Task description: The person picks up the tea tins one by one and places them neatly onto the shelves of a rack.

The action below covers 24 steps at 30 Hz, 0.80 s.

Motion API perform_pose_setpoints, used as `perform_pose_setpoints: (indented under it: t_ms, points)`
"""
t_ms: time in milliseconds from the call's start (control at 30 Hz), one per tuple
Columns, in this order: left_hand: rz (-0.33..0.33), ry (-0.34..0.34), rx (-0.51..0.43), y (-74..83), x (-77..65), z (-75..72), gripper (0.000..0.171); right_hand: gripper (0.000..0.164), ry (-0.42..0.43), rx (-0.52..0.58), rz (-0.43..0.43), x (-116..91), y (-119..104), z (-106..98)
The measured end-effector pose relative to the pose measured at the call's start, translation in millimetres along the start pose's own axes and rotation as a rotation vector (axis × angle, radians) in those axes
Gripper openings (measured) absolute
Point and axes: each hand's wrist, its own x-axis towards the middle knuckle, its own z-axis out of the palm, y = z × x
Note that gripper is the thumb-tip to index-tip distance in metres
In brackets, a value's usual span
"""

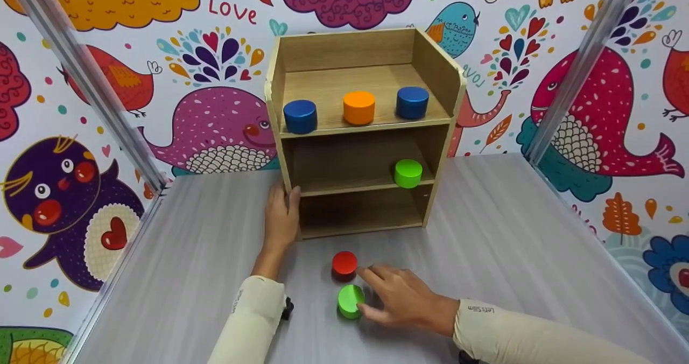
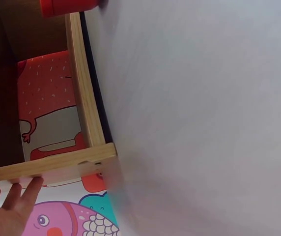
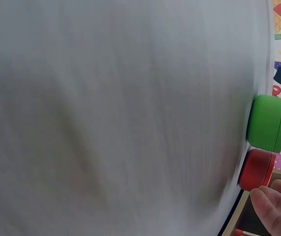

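On the table in front of a small wooden shelf (image 1: 371, 128) lie a red round tin (image 1: 344, 265) and, nearer, a green round tin (image 1: 351, 301). My right hand (image 1: 403, 298) is beside them, with its thumb at the green tin's edge and its fingertips close by the red one. In the right wrist view the fingers (image 3: 273, 209) are extended right by the red tin (image 3: 257, 169). My left hand (image 1: 281, 216) rests against the shelf's left side panel, low down. The left wrist view shows its fingertips (image 2: 31, 189) touching that panel from outside.
Along the top shelf's front edge stand a blue tin (image 1: 300, 116), an orange tin (image 1: 359, 107) and another blue tin (image 1: 412, 103). A second green tin (image 1: 408, 173) stands on the middle level's right side. Patterned walls and metal posts (image 1: 581, 68) enclose the grey table (image 1: 500, 235).
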Motion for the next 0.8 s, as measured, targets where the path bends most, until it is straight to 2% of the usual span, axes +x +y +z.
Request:
perform_pose_setpoints:
  t_ms: [133,500,800]
  points:
    - [0.02,0.009,0.006,-0.4,0.2,0.1,0.048,0.053,0.012,-0.008,-0.008,2,-4,3]
    - [0.011,0.008,0.007,1.0,-0.1,-0.9,0.048,0.056,-0.011,0.007,-0.029,5,-9,9]
    - [0.001,0.008,0.023,2.6,-0.1,-0.9,0.043,0.057,0.02,0.002,-0.067,3,-12,15]
